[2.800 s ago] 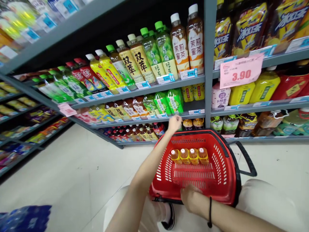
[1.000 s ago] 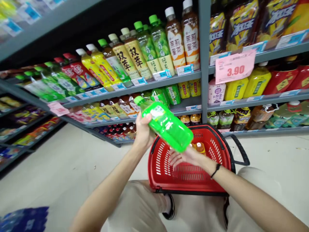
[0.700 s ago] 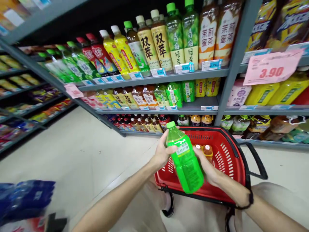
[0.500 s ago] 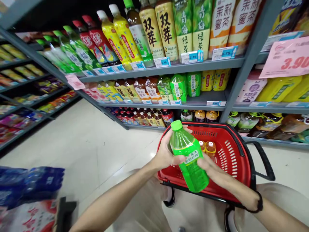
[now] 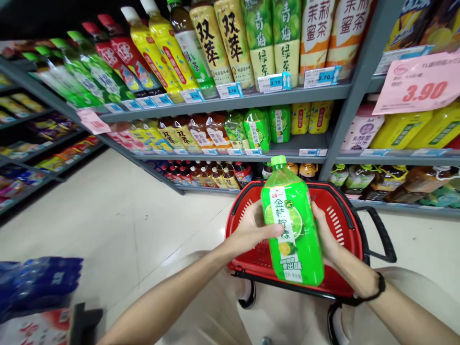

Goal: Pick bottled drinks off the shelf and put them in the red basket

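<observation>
Between my two hands I hold a large green drink bottle (image 5: 298, 244) with a green cap, tilted a little, its lime-picture label facing me. My left hand (image 5: 253, 227) grips its left side, with the thumb across the label. On the bottle's right side is my right hand (image 5: 325, 235), its fingers mostly hidden behind the bottle. Directly below, a red shopping basket (image 5: 350, 230) with a black rim stands on the floor between my legs. The bottle blocks the view of much of the basket's inside.
Grey shelves (image 5: 251, 99) full of drink bottles stand ahead, with price tags along their edges. A pink price sign (image 5: 417, 86) hangs at the right. The basket's black handle (image 5: 384, 235) sticks out rightward. Blue packs (image 5: 39, 282) lie at lower left; pale floor (image 5: 143, 215) stretches between.
The bottle has been turned in my hands, so its broad lime label now faces me instead of the narrow side. My right thumb has left its front. The view has shifted slightly.
</observation>
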`<state>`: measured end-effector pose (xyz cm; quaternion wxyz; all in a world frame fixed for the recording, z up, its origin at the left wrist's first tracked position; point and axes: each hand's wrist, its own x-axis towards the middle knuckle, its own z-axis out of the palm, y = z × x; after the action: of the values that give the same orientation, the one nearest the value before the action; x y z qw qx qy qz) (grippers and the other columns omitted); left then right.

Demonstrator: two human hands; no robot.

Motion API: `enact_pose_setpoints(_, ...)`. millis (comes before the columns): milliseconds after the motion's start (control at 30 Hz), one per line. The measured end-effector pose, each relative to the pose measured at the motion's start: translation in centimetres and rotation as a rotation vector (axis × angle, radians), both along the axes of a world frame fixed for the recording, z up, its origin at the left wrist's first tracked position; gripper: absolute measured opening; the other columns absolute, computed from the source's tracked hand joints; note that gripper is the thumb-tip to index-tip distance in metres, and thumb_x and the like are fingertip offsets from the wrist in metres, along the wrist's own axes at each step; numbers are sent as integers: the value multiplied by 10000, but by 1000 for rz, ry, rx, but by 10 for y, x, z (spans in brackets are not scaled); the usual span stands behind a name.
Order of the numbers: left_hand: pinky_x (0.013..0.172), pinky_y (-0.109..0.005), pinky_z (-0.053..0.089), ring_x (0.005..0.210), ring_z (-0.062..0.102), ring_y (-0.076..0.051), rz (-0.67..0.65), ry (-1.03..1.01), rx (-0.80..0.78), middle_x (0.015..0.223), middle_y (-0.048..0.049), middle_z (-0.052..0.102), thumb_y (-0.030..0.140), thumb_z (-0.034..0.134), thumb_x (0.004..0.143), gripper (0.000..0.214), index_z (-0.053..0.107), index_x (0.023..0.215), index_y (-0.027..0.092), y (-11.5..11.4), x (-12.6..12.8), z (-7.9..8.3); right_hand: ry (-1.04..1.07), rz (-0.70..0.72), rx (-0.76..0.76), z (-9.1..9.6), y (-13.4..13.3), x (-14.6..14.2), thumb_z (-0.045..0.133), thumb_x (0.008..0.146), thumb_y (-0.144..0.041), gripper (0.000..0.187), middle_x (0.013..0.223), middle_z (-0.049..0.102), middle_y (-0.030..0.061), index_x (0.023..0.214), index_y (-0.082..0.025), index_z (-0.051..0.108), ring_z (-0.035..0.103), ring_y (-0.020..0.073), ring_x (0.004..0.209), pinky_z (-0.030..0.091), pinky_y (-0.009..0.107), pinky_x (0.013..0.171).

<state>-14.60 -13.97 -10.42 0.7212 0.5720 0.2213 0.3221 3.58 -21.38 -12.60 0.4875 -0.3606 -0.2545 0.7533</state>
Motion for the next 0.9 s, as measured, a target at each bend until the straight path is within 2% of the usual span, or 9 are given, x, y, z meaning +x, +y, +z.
enact_pose_setpoints(167,982,-370,624,1157,741,-287,226,54,242,1249,-112,770,336,1053,634,743,667,1248,178,3,6,2,-206,-250,100,2,0,2,756,763,-852,761,1185,824,99,1202,-230,756,761,328,1157,608,469,1049)
enact_pose_setpoints(267,1041,-385,613,1221,721,-294,254,129,376,1322,-117,741,282,1048,636,834,639,1356,182,1,8,-6,-279,-358,133,-6,-2,-2,907,658,-767,744,1171,828,89,1160,-245,739,789,310,1050,650,425,940)
enact_pose_setpoints(367,1142,-451,578,1320,686,-325,236,191,528,1446,-146,684,340,1008,735,905,563,1510,200,-4,9,-16,-267,-484,155,-15,0,-4,904,681,-752,764,1217,820,85,1228,-250,720,791,307,1049,657,420,908)
enact_pose_setpoints(433,1235,-516,506,1454,591,-365,210,194,692,1591,-180,571,403,970,791,1046,414,1658,217,-8,7,-20,-219,-495,175,-17,3,-3,829,765,-785,743,1240,817,88,1270,-249,726,786,312,1096,649,429,935)
enact_pose_setpoints(500,1316,-581,390,1585,424,-414,139,194,900,1722,-222,391,479,962,779,1291,171,1762,203,-11,4,-21,-119,-459,158,-14,6,0,701,834,-863,751,1207,827,100,1245,-237,760,780,327,1142,637,459,983)
enact_pose_setpoints(567,1354,-626,272,1656,237,-459,39,218,1111,1780,-281,210,573,972,736,1504,-32,1769,137,-13,0,-23,-4,-415,125,-8,8,4,607,834,-938,819,1162,837,109,1203,-231,793,766,346,1194,619,494,1039)
enact_pose_setpoints(633,1356,-647,210,1673,101,-479,-14,263,1290,1783,-333,71,628,972,726,1591,-119,1744,75,-16,-2,-26,74,-373,107,-2,8,9,616,802,-961,837,1129,844,104,1175,-238,813,751,354,1236,601,513,1081)
enact_pose_setpoints(800,1344,-620,233,1676,65,-424,181,253,1514,1770,-339,25,575,767,976,1243,-44,1741,25,-25,2,-31,64,-391,180,9,9,22,880,702,-751,610,1051,853,41,1081,-275,832,740,344,1249,569,501,1132)
enact_pose_setpoints(900,1334,-556,295,1676,72,-394,256,236,1576,1766,-336,38,653,576,1065,1125,-25,1724,-33,-26,5,-26,77,-363,206,15,10,24,858,733,-732,560,1031,848,36,1037,-262,833,747,347,1212,586,492,1096)
